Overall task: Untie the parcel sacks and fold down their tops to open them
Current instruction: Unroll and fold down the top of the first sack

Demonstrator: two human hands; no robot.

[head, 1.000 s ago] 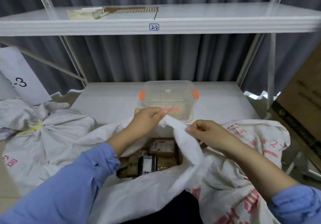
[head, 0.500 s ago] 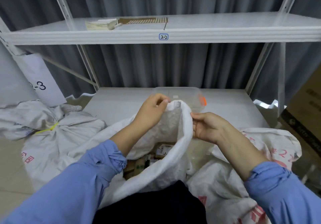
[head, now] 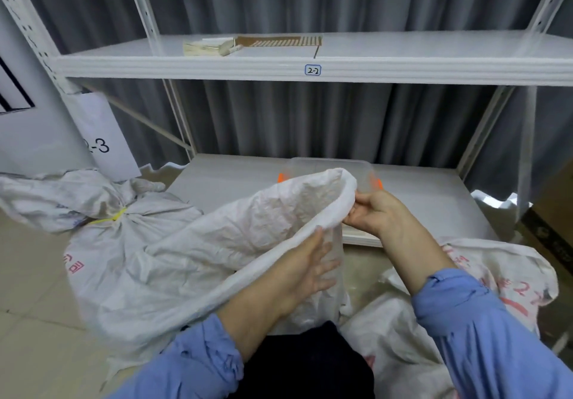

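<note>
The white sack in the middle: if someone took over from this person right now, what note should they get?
Left hand: open, flat against the outside of the middle sack, just under its rim.
Right hand: its fingers pinch the rim at its far side.
Done: middle sack untied, mouth open, rim raised.
Left: fold its top down; then untie the left sack, bound with a yellow tie, and fold it down. The red-printed sack on the right: state of its top unclear.
</note>
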